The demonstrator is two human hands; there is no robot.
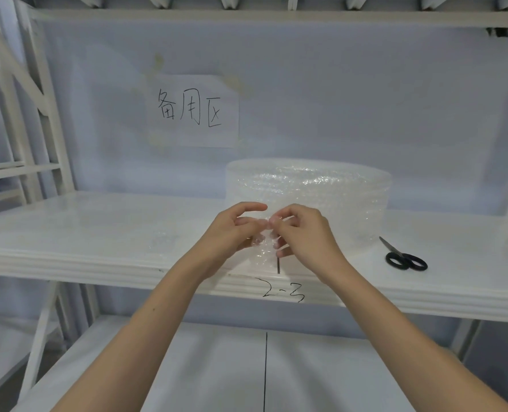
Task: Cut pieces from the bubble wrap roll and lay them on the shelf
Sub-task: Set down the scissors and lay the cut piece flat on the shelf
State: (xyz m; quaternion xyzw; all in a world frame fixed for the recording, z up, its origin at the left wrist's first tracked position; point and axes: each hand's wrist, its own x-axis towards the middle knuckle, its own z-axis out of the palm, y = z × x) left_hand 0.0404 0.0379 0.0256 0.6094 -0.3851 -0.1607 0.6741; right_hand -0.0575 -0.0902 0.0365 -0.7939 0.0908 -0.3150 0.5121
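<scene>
On the far left I see only the white frame of the rack, and the left stretch of the shelf (68,230) looks bare apart from a faint shimmer near its middle that might be a clear piece already laid down; I cannot tell. Behind it a paper sign (193,111) hangs on the back wall. At centre my left hand (232,233) pinches the loose edge of the wrap between thumb and fingers, and my right hand (303,233) pinches the same edge just beside it, fingertips almost touching. The bubble wrap roll (309,197) stands upright on the shelf directly behind both hands. Further right the scissors (404,257) lie flat, apart from either hand. I judge the job barely begun: cutting and laying out still remain.
</scene>
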